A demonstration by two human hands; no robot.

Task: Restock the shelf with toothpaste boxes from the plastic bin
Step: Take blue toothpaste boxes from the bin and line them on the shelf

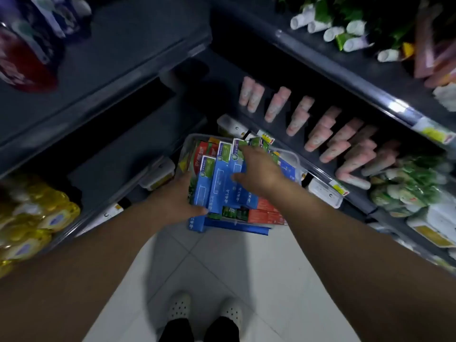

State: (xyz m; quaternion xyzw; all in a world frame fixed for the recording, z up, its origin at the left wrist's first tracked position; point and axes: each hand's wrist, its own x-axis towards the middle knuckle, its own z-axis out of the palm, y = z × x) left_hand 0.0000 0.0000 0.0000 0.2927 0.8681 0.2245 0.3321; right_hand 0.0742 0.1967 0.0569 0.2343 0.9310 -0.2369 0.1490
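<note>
Dim shop aisle, dark shelving on both sides, pale tiled floor (222, 267) underneath. The blue toothpaste boxes (222, 178) are a loose fan of several, sitting on top of the heap in the clear plastic bin (190, 140), which is low down at the foot of the shelves. More red boxes (265, 213) are packed under them.

The left grip (182, 193) is wrapped round the near-left edge of the blue bunch, thumb at the bottom end and fingers up the side. The right grip (259, 169) lies spread on top with fairly straight fingers, pressing rather than clamping. I can't tell if the fingertips hook over the far edge.

What worries me: that's a lot of slick cardboard held from one side only. Lift it like this and I reckon the middle boxes slide out and drop back into the bin or onto the floor. The fan is already uneven, so squeezing harder could dent a carton. The bin is piled high too, so dragging the bunch out may pull a red box over the rim.

On the right, the pink tubes (328, 134) stick out of their shelf, easy to clip with an elbow on the way up.
</note>
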